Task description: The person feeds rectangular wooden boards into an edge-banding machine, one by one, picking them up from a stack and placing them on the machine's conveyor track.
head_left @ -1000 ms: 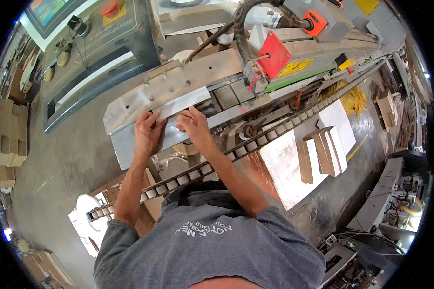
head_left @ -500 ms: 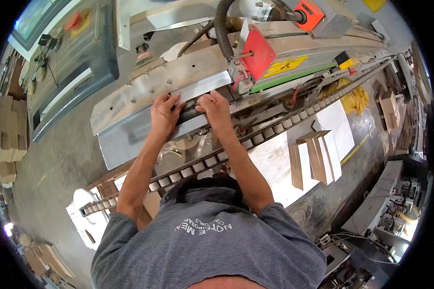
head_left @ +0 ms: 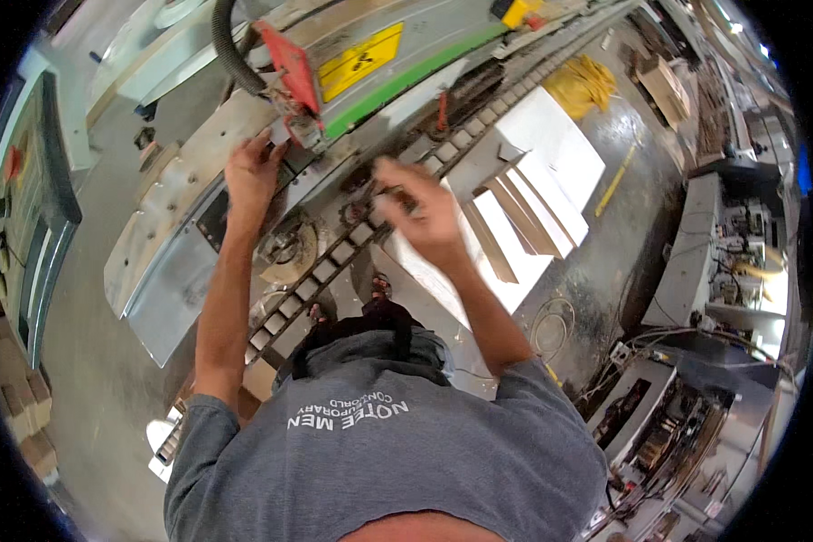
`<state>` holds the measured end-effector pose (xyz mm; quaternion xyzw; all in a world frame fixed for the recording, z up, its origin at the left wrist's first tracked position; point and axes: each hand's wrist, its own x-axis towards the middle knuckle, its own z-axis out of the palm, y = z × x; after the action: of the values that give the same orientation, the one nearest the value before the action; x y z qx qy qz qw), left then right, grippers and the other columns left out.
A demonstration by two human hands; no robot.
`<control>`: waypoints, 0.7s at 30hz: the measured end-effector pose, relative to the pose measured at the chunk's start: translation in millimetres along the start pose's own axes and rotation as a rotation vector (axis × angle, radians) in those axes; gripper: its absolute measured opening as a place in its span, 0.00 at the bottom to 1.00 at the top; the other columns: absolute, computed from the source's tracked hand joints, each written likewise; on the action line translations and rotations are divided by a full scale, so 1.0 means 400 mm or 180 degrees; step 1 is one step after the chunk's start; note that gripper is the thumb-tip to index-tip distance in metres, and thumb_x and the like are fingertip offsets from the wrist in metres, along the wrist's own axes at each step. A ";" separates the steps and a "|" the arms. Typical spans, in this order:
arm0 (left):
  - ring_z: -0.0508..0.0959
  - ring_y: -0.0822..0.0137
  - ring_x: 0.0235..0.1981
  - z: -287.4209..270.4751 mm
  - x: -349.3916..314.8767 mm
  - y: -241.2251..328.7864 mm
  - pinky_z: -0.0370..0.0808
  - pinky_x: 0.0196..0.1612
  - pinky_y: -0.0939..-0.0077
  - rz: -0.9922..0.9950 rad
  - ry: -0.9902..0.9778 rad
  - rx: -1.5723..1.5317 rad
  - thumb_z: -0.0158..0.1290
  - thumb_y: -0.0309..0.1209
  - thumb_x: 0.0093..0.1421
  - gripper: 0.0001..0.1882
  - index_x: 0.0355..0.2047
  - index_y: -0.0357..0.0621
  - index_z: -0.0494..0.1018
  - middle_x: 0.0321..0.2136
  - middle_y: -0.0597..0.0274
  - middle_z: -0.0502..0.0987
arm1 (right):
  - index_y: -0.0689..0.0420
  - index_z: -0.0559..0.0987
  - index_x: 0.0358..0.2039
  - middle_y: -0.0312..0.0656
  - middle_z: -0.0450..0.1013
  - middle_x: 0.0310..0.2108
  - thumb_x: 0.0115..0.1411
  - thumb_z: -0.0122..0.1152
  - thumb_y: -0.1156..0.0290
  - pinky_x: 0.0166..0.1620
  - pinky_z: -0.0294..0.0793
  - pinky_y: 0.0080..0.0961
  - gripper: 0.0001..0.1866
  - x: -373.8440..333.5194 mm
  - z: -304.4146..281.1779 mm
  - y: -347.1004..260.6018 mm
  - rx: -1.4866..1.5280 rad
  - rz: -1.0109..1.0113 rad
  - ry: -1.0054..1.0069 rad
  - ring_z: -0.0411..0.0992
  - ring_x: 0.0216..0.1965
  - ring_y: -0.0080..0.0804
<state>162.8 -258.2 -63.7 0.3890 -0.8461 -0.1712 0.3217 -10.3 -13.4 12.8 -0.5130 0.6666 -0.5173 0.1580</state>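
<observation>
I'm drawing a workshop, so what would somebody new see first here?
Probably the bright red plate near the top, with a yellow sign and green stripe to its right. Crumpled yellow material stands out too, at the upper right. Then come the left grip, below the red plate, and the blurred right grip, nearer the picture's middle.

The right grip (head_left: 425, 212) is blurred. What the left grip (head_left: 251, 181) touches is unclear. The top edge crops the dark hose (head_left: 225, 50).
</observation>
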 end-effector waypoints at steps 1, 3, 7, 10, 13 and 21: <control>0.79 0.54 0.29 -0.002 0.002 0.007 0.76 0.36 0.64 0.0048 -0.0013 -0.0052 0.64 0.33 0.57 0.18 0.46 0.39 0.80 0.28 0.51 0.78 | 0.56 0.78 0.56 0.49 0.77 0.49 0.58 0.69 0.69 0.50 0.78 0.31 0.24 -0.015 -0.062 0.026 -0.0124 0.0333 0.0139 0.77 0.44 0.39; 0.79 0.55 0.29 -0.025 -0.032 0.024 0.76 0.36 0.64 -0.0005 0.0096 -0.0406 0.64 0.32 0.57 0.17 0.45 0.39 0.81 0.28 0.52 0.78 | 0.60 0.76 0.58 0.52 0.75 0.50 0.54 0.71 0.68 0.54 0.73 0.34 0.30 -0.042 -0.210 0.050 -0.1216 0.0545 0.0361 0.73 0.48 0.43; 0.78 0.58 0.28 -0.083 -0.112 0.062 0.75 0.35 0.67 0.0244 0.0126 -0.0158 0.63 0.30 0.57 0.16 0.45 0.39 0.81 0.27 0.52 0.77 | 0.66 0.75 0.57 0.57 0.73 0.52 0.52 0.71 0.69 0.60 0.66 0.41 0.32 -0.086 -0.417 0.171 -0.2841 0.0646 0.0385 0.65 0.56 0.52; 0.79 0.61 0.28 -0.099 -0.161 0.046 0.76 0.35 0.70 0.0099 0.0035 -0.0405 0.62 0.27 0.57 0.15 0.44 0.37 0.81 0.28 0.52 0.78 | 0.65 0.76 0.56 0.58 0.74 0.51 0.51 0.70 0.69 0.58 0.69 0.43 0.31 -0.115 -0.466 0.218 -0.3018 0.0864 0.0381 0.68 0.53 0.55; 0.80 0.62 0.29 -0.109 -0.188 0.043 0.77 0.35 0.70 -0.0042 0.0031 -0.0624 0.62 0.26 0.57 0.14 0.44 0.37 0.81 0.28 0.53 0.78 | 0.64 0.77 0.54 0.56 0.75 0.48 0.52 0.70 0.69 0.55 0.71 0.43 0.29 -0.121 -0.478 0.226 -0.3034 0.0988 0.0381 0.69 0.50 0.56; 0.80 0.63 0.45 -0.218 -0.241 0.151 0.75 0.47 0.67 -0.0235 -0.0406 -0.1046 0.65 0.27 0.55 0.20 0.50 0.42 0.79 0.42 0.55 0.81 | 0.63 0.76 0.54 0.52 0.75 0.42 0.60 0.66 0.64 0.44 0.77 0.41 0.25 -0.085 -0.341 -0.061 -0.1638 0.0738 0.1216 0.74 0.43 0.43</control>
<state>235.9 -149.0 -6.8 0.3502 -0.8106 -0.3432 0.3201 -84.3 88.9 79.3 -0.3506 0.8467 -0.3975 -0.0465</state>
